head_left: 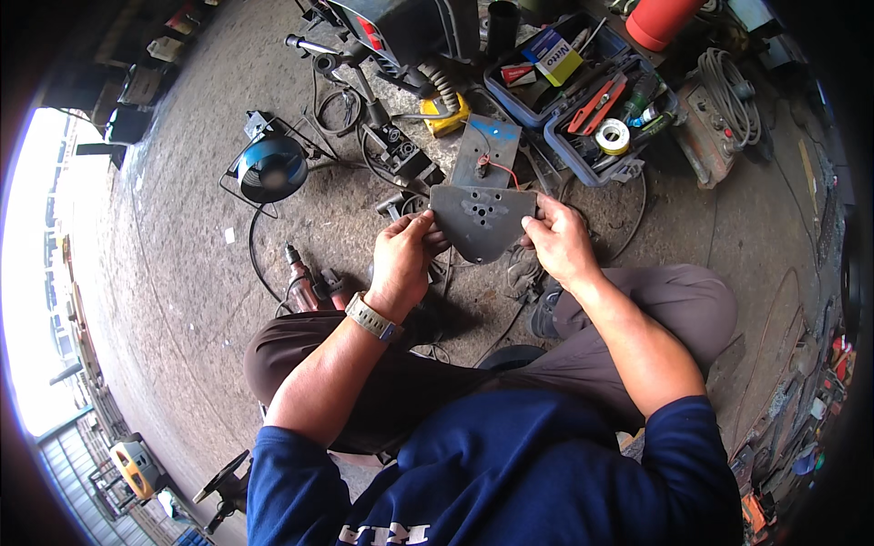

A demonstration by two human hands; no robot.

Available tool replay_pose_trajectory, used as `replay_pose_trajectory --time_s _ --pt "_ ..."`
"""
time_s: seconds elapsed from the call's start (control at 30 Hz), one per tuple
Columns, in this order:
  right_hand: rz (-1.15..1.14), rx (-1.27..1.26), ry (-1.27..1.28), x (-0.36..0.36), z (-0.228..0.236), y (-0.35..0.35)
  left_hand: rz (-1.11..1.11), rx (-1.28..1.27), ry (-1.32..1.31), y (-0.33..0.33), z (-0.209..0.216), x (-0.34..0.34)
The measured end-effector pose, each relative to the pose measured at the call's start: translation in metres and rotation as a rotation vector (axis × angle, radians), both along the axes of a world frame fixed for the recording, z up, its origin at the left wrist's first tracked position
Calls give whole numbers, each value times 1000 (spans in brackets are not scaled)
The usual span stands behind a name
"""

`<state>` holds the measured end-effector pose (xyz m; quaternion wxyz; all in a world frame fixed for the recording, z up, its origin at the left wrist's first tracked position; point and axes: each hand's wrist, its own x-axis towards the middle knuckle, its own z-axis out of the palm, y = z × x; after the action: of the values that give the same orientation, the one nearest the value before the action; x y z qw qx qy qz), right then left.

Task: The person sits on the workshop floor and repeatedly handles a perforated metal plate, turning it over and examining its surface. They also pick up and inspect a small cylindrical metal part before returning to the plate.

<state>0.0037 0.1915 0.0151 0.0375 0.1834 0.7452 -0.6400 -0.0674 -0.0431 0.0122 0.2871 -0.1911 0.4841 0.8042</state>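
Observation:
Between my two hands is a dark grey metal plate point(462, 235) with a cluster of drilled holes and a tapered lower edge. My left hand point(403, 257), below which a watch sits on the wrist, pinches the plate's left edge. On the opposite edge, my right hand point(560, 238) grips with thumb in front and fingers behind. Just beyond it lies a second flat grey plate point(496, 146) with blue marks, partly covered by the held one. A small part with a red wire point(482, 166) rests on that second plate.
A blue-rimmed toolbox point(583, 173) with tools and tape stands at far right. Left of my hands are a round fan point(273, 170) and a power tool point(299, 278). Metal blocks point(401, 150) and cables lie ahead; a coiled cable point(728, 96) sits on a box at right.

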Motion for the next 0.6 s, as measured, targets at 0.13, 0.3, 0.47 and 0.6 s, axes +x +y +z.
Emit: replay_pose_trajectory --time_s 0.13,0.3,0.47,0.6 --pt "4 -12 -55 -1 5 -1 5 -34 15 1 0 0" --pt "17 5 -47 -1 1 -1 5 -68 8 2 2 -2" --pt "17 3 -50 -1 1 -2 -1 -70 7 2 -1 -5" --pt "28 39 -58 -1 3 -3 7 -117 -3 5 2 -5"
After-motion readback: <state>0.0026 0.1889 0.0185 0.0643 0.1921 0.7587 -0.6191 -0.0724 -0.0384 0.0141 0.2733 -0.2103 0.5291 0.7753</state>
